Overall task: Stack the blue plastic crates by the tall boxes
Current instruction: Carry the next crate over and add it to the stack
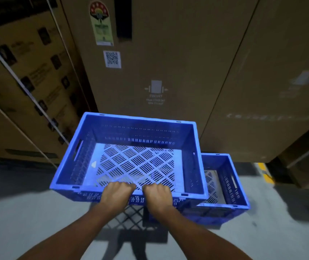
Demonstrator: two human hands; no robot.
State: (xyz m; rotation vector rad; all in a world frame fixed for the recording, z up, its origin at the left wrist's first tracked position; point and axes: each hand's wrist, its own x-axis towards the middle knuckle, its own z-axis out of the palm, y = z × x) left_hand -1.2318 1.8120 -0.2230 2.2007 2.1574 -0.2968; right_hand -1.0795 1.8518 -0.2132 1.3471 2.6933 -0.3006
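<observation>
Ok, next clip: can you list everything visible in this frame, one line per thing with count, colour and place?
held crate: one, blue, empty, centre of view, raised off the floor, partly over the crate below.
floor crate: one, blue, empty, on the floor at right, partly hidden under the held crate.
tall boxes: at least three, brown cardboard, standing behind the crates; the left one has white straps.
labels: two, a coloured sticker and a white QR code, on the middle box.
floor: grey, with a yellow mark at far right.
left hand: one, shut on the held crate's near rim.
right hand: one, shut on the same rim, beside the left hand.
</observation>
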